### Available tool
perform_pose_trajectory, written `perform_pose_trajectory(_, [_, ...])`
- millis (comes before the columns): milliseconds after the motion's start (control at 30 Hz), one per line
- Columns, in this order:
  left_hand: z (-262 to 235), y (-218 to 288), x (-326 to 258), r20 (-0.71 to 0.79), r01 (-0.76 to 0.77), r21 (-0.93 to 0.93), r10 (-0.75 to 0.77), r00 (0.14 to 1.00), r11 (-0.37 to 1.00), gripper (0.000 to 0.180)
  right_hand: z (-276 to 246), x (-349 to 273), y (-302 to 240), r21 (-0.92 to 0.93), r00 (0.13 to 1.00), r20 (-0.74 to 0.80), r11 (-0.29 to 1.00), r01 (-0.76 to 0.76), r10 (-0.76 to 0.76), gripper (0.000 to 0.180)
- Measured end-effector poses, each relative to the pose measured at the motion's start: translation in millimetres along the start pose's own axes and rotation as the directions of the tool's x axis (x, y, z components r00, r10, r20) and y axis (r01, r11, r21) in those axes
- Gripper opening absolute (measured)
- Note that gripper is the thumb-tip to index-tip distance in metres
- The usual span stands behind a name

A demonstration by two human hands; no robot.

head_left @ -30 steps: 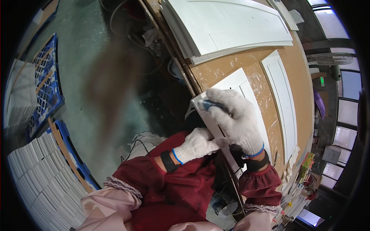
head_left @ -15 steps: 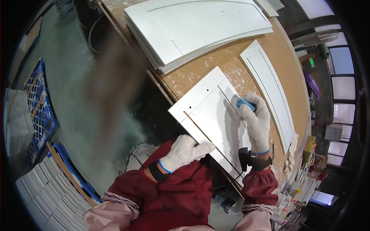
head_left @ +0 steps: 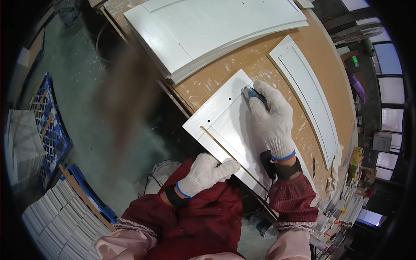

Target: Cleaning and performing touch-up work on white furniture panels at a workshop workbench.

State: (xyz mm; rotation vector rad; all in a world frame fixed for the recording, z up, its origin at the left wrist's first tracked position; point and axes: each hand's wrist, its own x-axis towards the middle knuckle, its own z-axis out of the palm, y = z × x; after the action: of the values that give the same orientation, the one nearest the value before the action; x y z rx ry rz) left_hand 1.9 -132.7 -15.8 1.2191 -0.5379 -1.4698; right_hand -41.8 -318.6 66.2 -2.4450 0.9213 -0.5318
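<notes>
A white panel (head_left: 219, 115) with a long slot, two dark holes and a grooved border lies at the table's near edge. My left hand (head_left: 204, 174), in a white knit glove, grips its near edge, thumb on top and fingers partly hidden below. My gloved right hand (head_left: 273, 119) is closed round a small blue piece (head_left: 256, 96) and presses it to the panel along the groove near the far corner. The fingers cover much of this piece, so its exact kind cannot be told.
A stack of large white panels (head_left: 208, 34) occupies the far side of the brown table (head_left: 255, 52). To the right lies a narrow curved white panel (head_left: 305, 99). At the left, more white boards (head_left: 65, 221) are stacked on the floor beside a blue pallet (head_left: 50, 130).
My right hand has slid the blue piece up and left along the groove toward the panel's far corner. My left hand keeps its grip on the near edge.
</notes>
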Motion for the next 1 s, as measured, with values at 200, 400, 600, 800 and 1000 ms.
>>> perform_pose_trajectory(200, [-1, -4, 0, 0.007, -0.022, -0.013, 0.022, 1.000, 1.000, 0.029, 5, 5, -12, -0.049, 0.996, 0.031, 0.995, -0.083, 0.085, 0.022])
perform_pose_trajectory(400, [0, -1, 0, -0.003, -0.039, -0.023, 0.039, 0.999, 0.999, 0.029, 11, 14, -11, 0.005, 0.975, -0.078, 0.978, -0.210, 0.210, 0.023])
perform_pose_trajectory(600, [0, -2, -1, 0.008, -0.003, -0.059, 0.003, 1.000, 0.998, 0.025, 1, 7, -26, 0.080, 0.965, -0.036, 0.963, -0.256, 0.260, 0.028])
perform_pose_trajectory(800, [1, -4, -1, 0.022, -0.009, -0.080, 0.011, 1.000, 0.997, 0.024, 9, 8, -28, -0.018, 0.933, -0.003, 0.933, -0.360, 0.360, 0.029])
perform_pose_trajectory(1000, [0, 0, -1, 0.021, -0.038, -0.087, 0.040, 0.999, 0.995, 0.029, 0, 10, -16, -0.016, 0.957, -0.065, 0.959, -0.283, 0.281, 0.036])
